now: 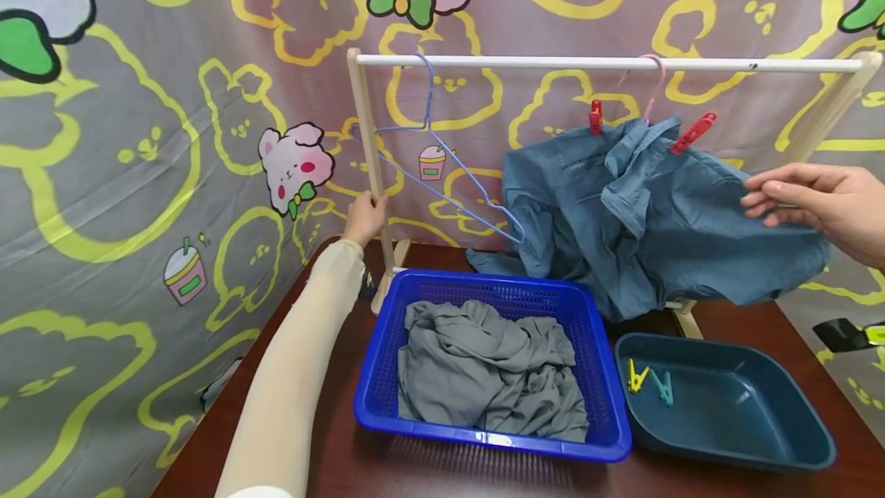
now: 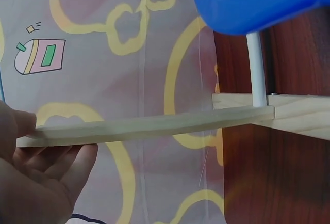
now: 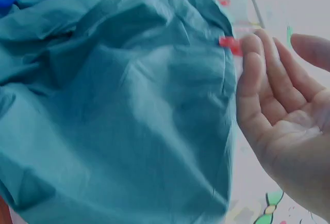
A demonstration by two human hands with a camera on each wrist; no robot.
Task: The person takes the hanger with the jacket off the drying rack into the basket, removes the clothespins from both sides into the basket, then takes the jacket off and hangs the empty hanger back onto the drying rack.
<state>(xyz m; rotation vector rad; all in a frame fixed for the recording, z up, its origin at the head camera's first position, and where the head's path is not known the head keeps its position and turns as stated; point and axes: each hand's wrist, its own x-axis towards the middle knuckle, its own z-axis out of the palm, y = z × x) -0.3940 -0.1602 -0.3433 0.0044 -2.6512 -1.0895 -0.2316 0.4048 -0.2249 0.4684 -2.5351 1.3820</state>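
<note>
My left hand (image 1: 366, 219) grips the left wooden post (image 1: 374, 152) of a clothes rack; in the left wrist view the thumb lies on one side of the post (image 2: 149, 129) and the fingers on the other. A blue shirt (image 1: 574, 190) hangs from a pink hanger (image 1: 655, 87) on the white rail (image 1: 525, 62), with two red clothespins (image 1: 596, 117) at its shoulders. Beside the shirt's right sleeve, my right hand (image 1: 830, 202) has loosely bent fingers and holds nothing. The right wrist view shows its palm next to the cloth (image 3: 154, 115).
An unloaded blue hanger (image 1: 449, 148) hangs at the rail's left end. In front stands a blue plastic basket (image 1: 484, 444) holding grey cloth (image 1: 484, 375). To its right, a dark teal basin (image 1: 754, 398) contains a yellow clothespin (image 1: 636, 376) and a teal clothespin (image 1: 662, 388). Patterned curtain surrounds the table.
</note>
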